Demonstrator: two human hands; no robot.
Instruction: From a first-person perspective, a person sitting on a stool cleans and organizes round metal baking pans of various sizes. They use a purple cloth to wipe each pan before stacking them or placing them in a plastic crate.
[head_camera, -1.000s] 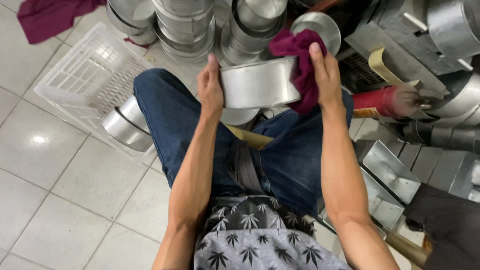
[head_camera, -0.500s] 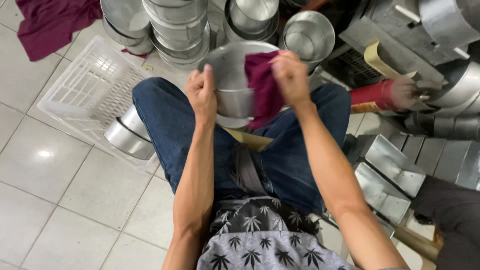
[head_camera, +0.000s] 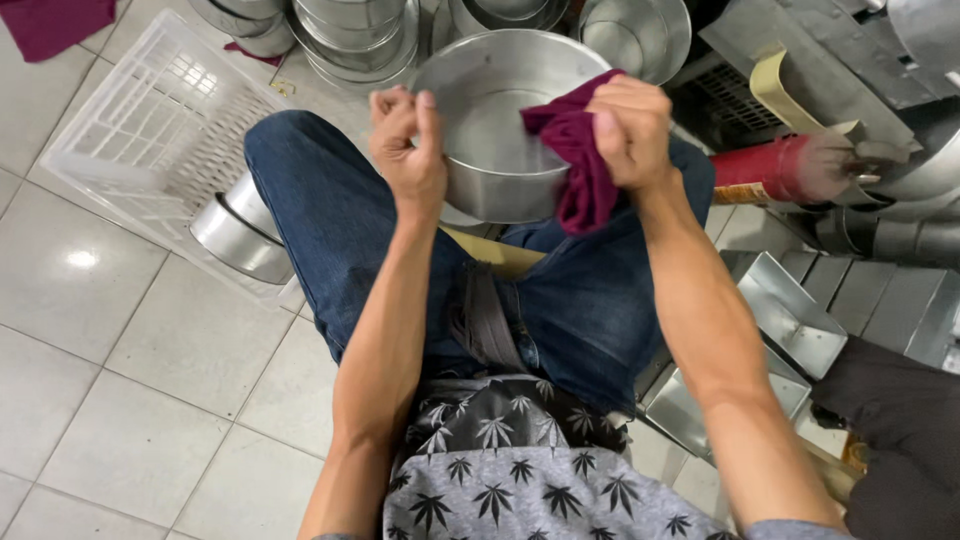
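I sit with a round metal pan (head_camera: 490, 130) tilted above my lap, its open mouth facing me. My left hand (head_camera: 408, 150) grips the pan's left rim. My right hand (head_camera: 625, 128) clutches a maroon cloth (head_camera: 575, 160) pressed over the pan's right rim, part of the cloth inside and part hanging down the outside. Below are my blue jeans (head_camera: 340, 230).
Stacks of round metal pans (head_camera: 355, 35) stand ahead. A white plastic crate (head_camera: 140, 140) lies at left with a pan (head_camera: 240, 235) against it. Rectangular metal tins (head_camera: 790, 310) sit at right, with a red cylinder (head_camera: 770, 170) and another maroon cloth (head_camera: 55, 25) on the tiled floor.
The pan has turned from lying on its side to facing me with its mouth open. My right hand with the cloth moved from the pan's far side onto its right rim.
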